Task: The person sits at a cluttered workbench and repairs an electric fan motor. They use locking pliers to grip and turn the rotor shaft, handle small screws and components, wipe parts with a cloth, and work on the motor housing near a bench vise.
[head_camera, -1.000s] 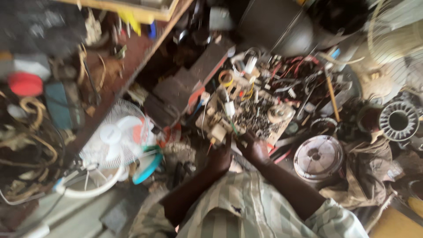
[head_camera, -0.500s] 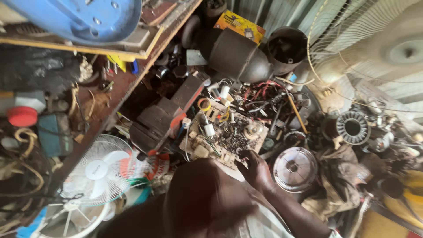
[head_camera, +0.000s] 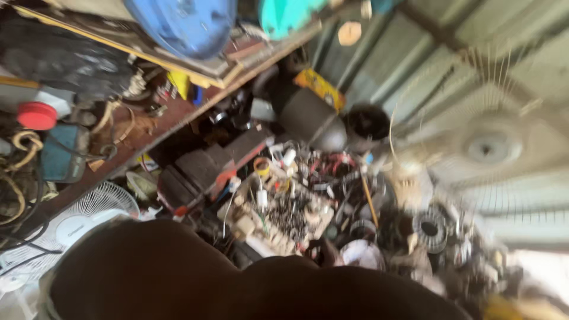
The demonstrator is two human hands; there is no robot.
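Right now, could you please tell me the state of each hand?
Left hand: not in view, hidden by the person's dark arm.
Right hand: only a blurred bit shows by the tray of small parts; cannot tell.

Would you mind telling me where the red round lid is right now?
In the head view, the red round lid sits at the far left on the cluttered shelf, just above the teal box and the coiled cords.

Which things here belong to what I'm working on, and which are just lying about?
In hand:
- right hand, mostly hidden behind the forearm, blurred
- tray of small parts, right at that hand

Lying about:
- white fan guard
- wound stator
- dark motor housing
- red lid
- blue tub on the shelf
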